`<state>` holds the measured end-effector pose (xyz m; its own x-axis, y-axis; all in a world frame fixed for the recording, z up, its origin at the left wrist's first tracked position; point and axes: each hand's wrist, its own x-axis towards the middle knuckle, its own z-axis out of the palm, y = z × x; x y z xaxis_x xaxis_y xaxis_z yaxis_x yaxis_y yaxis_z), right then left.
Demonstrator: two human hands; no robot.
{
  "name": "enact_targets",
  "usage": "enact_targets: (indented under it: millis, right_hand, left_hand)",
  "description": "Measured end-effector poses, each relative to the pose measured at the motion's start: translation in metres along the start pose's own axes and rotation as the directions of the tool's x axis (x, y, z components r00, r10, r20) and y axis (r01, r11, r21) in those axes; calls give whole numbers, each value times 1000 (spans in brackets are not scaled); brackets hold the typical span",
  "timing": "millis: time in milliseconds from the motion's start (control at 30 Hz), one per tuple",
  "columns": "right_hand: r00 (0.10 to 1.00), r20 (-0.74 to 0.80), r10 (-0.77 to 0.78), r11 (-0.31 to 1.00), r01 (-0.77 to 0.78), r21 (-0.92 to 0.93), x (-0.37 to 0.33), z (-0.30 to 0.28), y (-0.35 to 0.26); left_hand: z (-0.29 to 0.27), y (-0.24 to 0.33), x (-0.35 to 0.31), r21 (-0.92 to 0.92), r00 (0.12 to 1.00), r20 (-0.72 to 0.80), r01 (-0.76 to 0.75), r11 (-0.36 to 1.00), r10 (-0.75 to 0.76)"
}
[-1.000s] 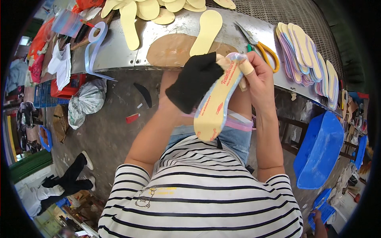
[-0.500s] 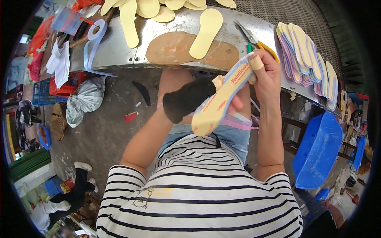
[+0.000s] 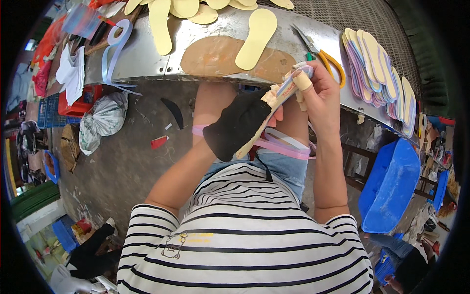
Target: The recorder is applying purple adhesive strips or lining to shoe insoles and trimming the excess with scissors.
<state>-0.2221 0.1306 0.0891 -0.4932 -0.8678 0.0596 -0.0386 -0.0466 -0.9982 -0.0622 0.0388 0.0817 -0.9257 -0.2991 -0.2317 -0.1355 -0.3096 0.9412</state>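
Above my lap I hold a pale yellow insole (image 3: 285,94) with a bluish edge, tilted so that it shows nearly edge-on. My left hand (image 3: 238,121), in a black glove with taped fingertips, is closed around its middle and lower part. Up at the other end, my bare right hand (image 3: 320,90) pinches the tip between a taped thumb and the fingers. Pink and white ribbon (image 3: 284,147) lies across my thighs. Scissors with yellow-orange handles (image 3: 341,73) rest on the metal table just beyond my right hand.
One plain insole (image 3: 257,36) lies partly on a brown pad (image 3: 208,56). More insoles (image 3: 159,29) are heaped at the back, and edged ones (image 3: 377,63) are stacked at right. A ribbon roll (image 3: 119,34) sits at left. A blue tub (image 3: 390,186) stands at lower right.
The insole has turned from face-on to nearly edge-on. My left hand has moved up and along it, and my right hand has shifted slightly down and left.
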Motion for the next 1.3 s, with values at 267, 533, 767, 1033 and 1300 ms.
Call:
enact_targets:
  millis: [267,533,767,1033,1300]
  right_hand:
    - [993,-59,-100,995,101,16,13,-18,7]
    - [966,-48,-254,222,10,-975,40,-85,37]
    - [960,-174,-219,917,141,-373,35,-115,52]
    - [947,-319,49,954,50,296,13,-90,6]
    - [877,-286,-387,808,172,-564,18,-54,26]
  left_hand:
    - [-9,-2,8,-406,995,-86,16,914,-56]
    - [8,-55,39,-33,999,21,32,999,-32]
    - [13,-74,85,12,993,-35,112,994,-111]
    - [14,-55,86,119,977,-76,209,971,-201]
    - [16,-60,89,96,973,-108,213,972,-203]
